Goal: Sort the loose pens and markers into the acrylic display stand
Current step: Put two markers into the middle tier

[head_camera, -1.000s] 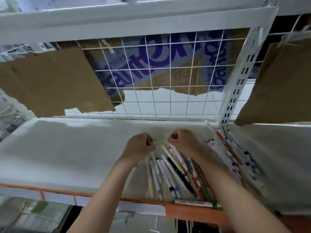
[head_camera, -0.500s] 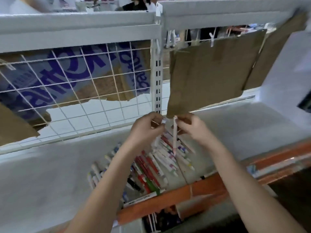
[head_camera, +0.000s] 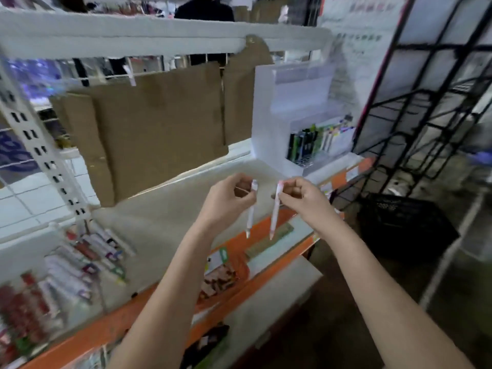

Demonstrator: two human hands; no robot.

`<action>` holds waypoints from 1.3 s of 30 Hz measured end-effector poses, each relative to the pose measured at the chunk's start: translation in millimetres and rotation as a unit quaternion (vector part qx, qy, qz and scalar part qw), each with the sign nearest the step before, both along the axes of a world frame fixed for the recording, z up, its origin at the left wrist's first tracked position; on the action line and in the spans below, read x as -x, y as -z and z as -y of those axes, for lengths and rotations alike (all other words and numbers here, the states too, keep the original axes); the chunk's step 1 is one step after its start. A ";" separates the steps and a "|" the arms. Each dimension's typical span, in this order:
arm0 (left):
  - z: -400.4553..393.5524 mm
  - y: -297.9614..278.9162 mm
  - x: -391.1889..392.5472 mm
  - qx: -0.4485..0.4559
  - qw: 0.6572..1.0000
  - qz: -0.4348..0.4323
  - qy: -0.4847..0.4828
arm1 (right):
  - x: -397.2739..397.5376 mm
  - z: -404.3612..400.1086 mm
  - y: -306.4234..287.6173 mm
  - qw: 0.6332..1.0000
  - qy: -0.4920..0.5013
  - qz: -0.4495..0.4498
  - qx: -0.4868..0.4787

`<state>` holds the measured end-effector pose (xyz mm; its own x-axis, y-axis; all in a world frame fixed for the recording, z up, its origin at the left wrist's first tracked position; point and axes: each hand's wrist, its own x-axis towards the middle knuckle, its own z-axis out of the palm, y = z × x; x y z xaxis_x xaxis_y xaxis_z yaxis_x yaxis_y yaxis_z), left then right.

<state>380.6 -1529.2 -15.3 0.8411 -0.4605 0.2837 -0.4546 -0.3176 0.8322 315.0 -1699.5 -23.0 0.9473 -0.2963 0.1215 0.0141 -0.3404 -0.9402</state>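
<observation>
— What is in the acrylic display stand?

— It stands at the right end of the shelf, against the back. Its lower tier holds a row of upright pens: dark and green ones on the left, pale ones with coloured caps on the right. The tier above looks clear, though the frame is too blurred for me to be sure.

— And the loose pens?

— A heap of loose pens and markers lies at the left end of the shelf, white barrels mixed with red ones, well apart from the stand. More red ones lie nearer the camera.

— What do the hands hold?

— The left hand pinches a white pen near its top, and it hangs tip down. The right hand pinches a pinkish-white pen the same way. The two pens hang side by side, apart, over the orange shelf edge.

— What differs from half a second ago?

— Then both hands met on one pen, directly above the heap. Now they are apart with a pen each, and the view has swung right: the heap sits at lower left and the stand has come into sight. The hands are nearer the stand, though short of it.
</observation>
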 end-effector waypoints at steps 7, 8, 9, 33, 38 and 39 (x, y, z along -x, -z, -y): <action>120.3 -10.4 -4.1 0.004 0.997 -0.009 0.077 | 19.7 101.6 -3.8 0.997 0.070 0.026 0.018; 136.4 -12.2 -8.1 0.012 0.996 -0.015 0.086 | 17.9 114.4 -4.8 0.996 0.079 0.033 0.016; 152.6 -14.1 -13.4 0.020 0.995 -0.019 0.092 | 14.6 127.1 -6.4 0.995 0.087 0.040 0.014; 439.1 -82.4 -191.6 0.052 0.988 0.139 -0.042 | -199.8 431.8 -72.9 0.978 -0.016 0.198 0.067; 464.6 -98.2 -219.4 0.071 0.975 0.149 -0.146 | -254.3 460.0 -89.3 0.965 -0.057 0.250 0.063; 468.0 -99.9 -225.5 0.075 0.972 0.150 -0.162 | -265.2 462.7 -91.2 0.962 -0.059 0.259 0.064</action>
<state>606.1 -1997.1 84.6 0.8040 -0.1204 0.5823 -0.5806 -0.3704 0.7250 580.2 -2162.1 68.1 0.7756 -0.1412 0.6153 0.5157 -0.4203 -0.7466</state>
